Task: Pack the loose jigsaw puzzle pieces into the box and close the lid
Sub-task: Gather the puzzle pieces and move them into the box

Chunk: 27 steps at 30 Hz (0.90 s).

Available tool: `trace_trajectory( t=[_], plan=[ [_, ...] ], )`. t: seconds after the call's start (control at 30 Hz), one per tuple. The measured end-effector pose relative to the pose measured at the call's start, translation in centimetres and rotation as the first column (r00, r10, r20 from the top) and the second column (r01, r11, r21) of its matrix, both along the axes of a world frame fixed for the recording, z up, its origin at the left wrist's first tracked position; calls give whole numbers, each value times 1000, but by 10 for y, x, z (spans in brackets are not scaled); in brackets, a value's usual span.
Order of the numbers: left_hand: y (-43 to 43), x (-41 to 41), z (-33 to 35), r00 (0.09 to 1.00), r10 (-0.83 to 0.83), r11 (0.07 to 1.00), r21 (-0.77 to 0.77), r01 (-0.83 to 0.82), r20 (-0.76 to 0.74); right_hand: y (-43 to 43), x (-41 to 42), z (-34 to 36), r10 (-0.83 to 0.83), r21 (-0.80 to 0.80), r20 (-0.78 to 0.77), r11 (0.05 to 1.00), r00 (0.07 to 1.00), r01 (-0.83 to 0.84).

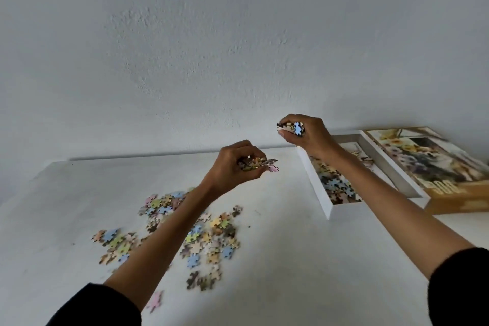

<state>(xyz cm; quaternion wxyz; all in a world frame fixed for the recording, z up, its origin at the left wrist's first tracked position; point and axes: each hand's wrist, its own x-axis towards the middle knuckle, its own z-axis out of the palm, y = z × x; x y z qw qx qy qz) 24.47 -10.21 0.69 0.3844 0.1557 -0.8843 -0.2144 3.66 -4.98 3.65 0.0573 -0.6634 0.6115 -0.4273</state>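
A pale, rough-plastered wall (238, 34) fills the upper half of the view, and a white table (304, 259) stands against it. At the table's far right lies the box lid (428, 161), printed side up with a flower picture and a tan border, just beside the open puzzle box (317, 190). The box is a shallow white tray and holds a layer of puzzle pieces in the box (336, 182). Two bare forearms reach in from below, each ending in a dark sleeve (100, 307) pushed back toward the elbow. The right hand (307, 132) is raised over the far left corner of the box, its fingers curled around a clutch of pieces (293, 128), with a light blue one showing at the front. The left hand (235, 164) is raised over the table to the left of the box, its fingers and thumb closed round a small bundle of pieces (254, 163), and a pink one sticks out at the fingertips. Beneath the left forearm a scatter of loose puzzle pieces (206, 235) in blue, green, pink and brown spreads flat across the table, well apart from the box. A single pink piece (156, 299) lies nearest the camera, blurred.
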Motion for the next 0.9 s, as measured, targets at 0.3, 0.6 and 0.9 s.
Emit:
trace_trajectory(
  t=[0.3, 0.6, 0.9],
  plan=[
    [16, -152, -6, 996, -84, 995, 62, 83, 14, -6, -132, -5, -56, 139, -68, 988, 996, 65],
    [26, -223, -47, 982, -110, 983, 160, 85, 155, -12, -191, -51, -53, 284, -138, 955, 989, 91],
    [29, -231, -48, 896, -49, 999, 23, 43, 441, -7, -204, -65, -107, 313, -139, 938, 984, 146]
  ],
)
